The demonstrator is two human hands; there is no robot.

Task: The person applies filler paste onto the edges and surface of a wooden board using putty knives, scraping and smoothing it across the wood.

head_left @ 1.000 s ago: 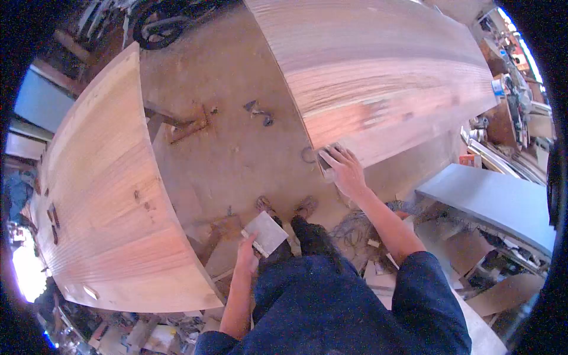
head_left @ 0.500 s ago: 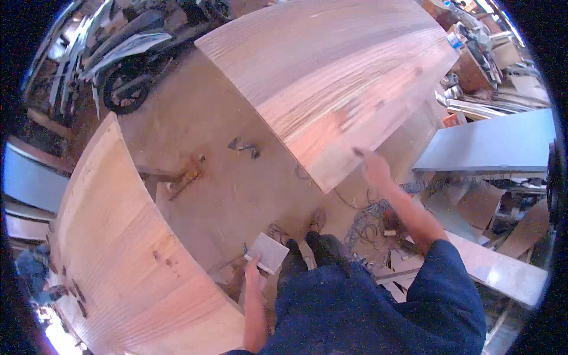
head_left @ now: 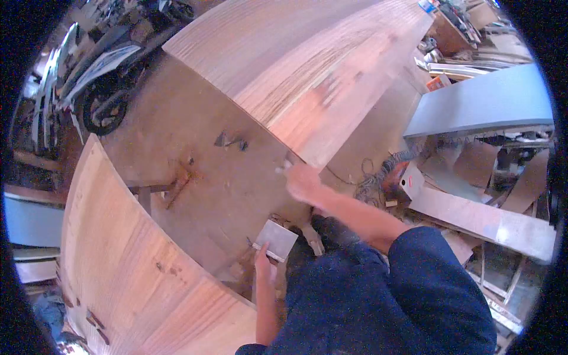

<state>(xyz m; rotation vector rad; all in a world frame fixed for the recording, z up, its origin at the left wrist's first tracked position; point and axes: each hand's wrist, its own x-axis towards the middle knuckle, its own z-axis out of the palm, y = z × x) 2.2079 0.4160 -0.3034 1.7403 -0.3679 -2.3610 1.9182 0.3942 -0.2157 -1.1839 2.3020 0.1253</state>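
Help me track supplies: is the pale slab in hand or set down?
In hand: the left hand grips the pale slab by its near edge.

hands (head_left: 304,182) (head_left: 264,254) apart, right farther forward

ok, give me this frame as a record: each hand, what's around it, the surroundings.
left_hand: left hand gripping a pale flat pad by its near edge
right_hand: right hand, motion-blurred, at the near corner of the far wooden panel; grip and contact unclear
left_side: second wooden panel, grain visible, dark spots on it
right_side: pale blue board
background: dark wheel at upper left
floor: brown floor between the two wooden panels
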